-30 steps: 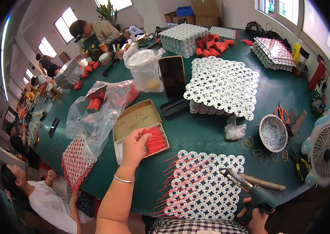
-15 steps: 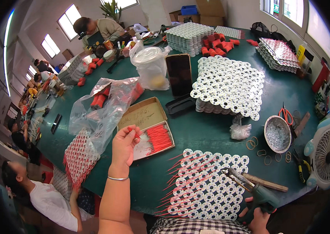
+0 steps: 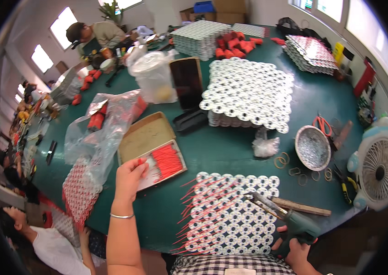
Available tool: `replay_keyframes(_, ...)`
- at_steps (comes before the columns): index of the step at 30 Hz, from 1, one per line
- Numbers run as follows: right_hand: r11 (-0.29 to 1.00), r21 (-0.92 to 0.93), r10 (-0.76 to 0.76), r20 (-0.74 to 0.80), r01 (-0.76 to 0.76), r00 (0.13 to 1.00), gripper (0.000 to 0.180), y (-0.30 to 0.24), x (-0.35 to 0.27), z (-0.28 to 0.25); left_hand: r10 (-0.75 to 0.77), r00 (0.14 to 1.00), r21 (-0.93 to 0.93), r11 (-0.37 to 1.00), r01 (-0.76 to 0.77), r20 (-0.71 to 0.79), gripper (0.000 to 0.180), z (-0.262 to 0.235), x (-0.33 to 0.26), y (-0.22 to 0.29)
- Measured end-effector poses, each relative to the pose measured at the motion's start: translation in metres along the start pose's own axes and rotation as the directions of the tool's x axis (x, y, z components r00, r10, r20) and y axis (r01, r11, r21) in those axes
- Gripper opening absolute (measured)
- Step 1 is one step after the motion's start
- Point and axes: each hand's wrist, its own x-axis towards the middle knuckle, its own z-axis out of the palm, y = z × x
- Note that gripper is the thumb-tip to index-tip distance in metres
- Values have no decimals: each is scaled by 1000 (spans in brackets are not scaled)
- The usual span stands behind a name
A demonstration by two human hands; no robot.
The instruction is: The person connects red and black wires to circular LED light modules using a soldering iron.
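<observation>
My left hand is closed in a pinch beside the open cardboard box, which holds a bundle of short red wires. A bit of red shows at its fingertips, too small to make out. My right hand grips the green pistol-shaped handle of a soldering gun. The gun's metal tip points left, over a panel of joined white discs with dark centres. Thin red wires stick out along the panel's left side. Against the table's near edge lies this panel, before my checkered clothing.
A tall stack of white disc panels stands beyond. A bowl of silvery bits, a wooden strip, pliers and a small fan lie right. Left are a plastic bag and a seated person.
The view has shifted, so the table things appear further left. My left hand has come down and closer to the box's near left side. My right hand keeps hold of the soldering gun.
</observation>
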Motion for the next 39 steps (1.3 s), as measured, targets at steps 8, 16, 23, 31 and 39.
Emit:
replay_keyframes(8, 998, -44, -35, -50, 33, 998, 56, -11, 1, 0, -71, 986, 108, 993, 56, 149, 17, 41, -64, 52)
replay_keyframes(16, 991, 98, 95, -23, -92, 995, 52, -11, 3, 3, 468, 657, 463, 470, -751, 591, 16, 115, -131, 29)
replay_keyframes(23, 876, -471, 42, 282, 101, 958, 44, -29, -1, -18, 551, 582, 543, 255, -800, 599, 17, 126, -133, 12)
replay_keyframes(31, 828, -507, -109, 276, 241, 955, 41, -29, -8, -3, 555, 517, 473, 236, -849, 651, 14, 134, -127, 2)
replay_keyframes(39, 605, -696, -212, 327, 387, 921, 61, -22, -8, -8, 547, 529, 448, 289, -846, 648, 13, 136, -124, 1)
